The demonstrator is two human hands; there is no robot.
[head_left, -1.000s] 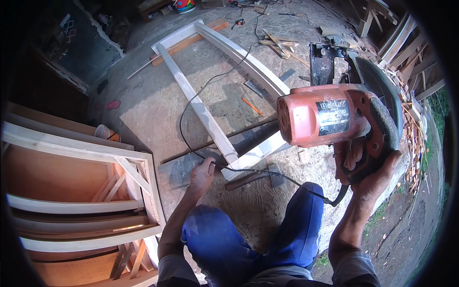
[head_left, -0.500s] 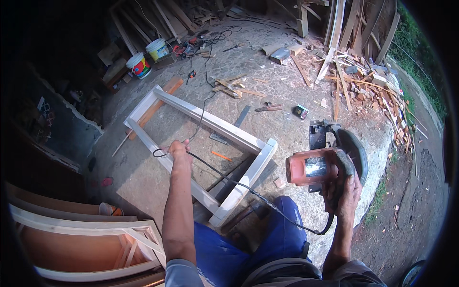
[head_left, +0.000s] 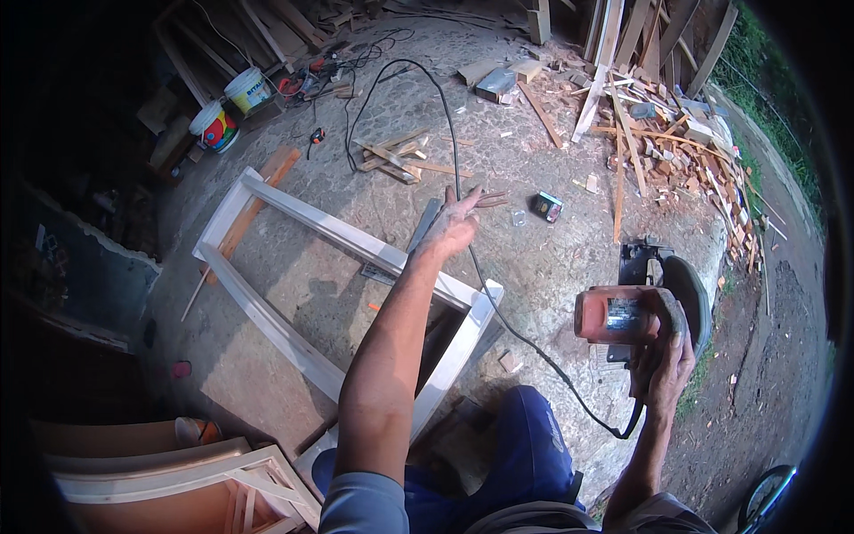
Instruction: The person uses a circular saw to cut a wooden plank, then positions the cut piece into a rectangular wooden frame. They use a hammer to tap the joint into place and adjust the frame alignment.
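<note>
Floor: rough stone slab (head_left: 551, 267), dusty, with a heap of wood offcuts (head_left: 676, 151) off to the far right and two paint buckets (head_left: 227, 107) at the back left.
Frame: pale wooden frame (head_left: 294, 329) lying flat on the slab, one corner near the person's knees; a bit of scrap timber shows under that near corner.
Saw: orange circular saw (head_left: 636, 311) held up off the ground, well to the right of the frame, blade guard facing away.
Right hand: right hand (head_left: 663, 365) under the saw, fingers clamped round the handle. Best kept as firm as that while the cord is in the air.
Cord: black power cord (head_left: 463, 178) runs from the saw handle, past the frame corner, up by the raised hand and loops away toward the back.
Left hand: left hand (head_left: 454, 222) stretched out over the frame's far rail, fingers spread apart, the cord beside them; I can't tell whether it touches.
Tip: I'd want that cord landing clear of the frame, behind the saw, not across any rail.
</note>
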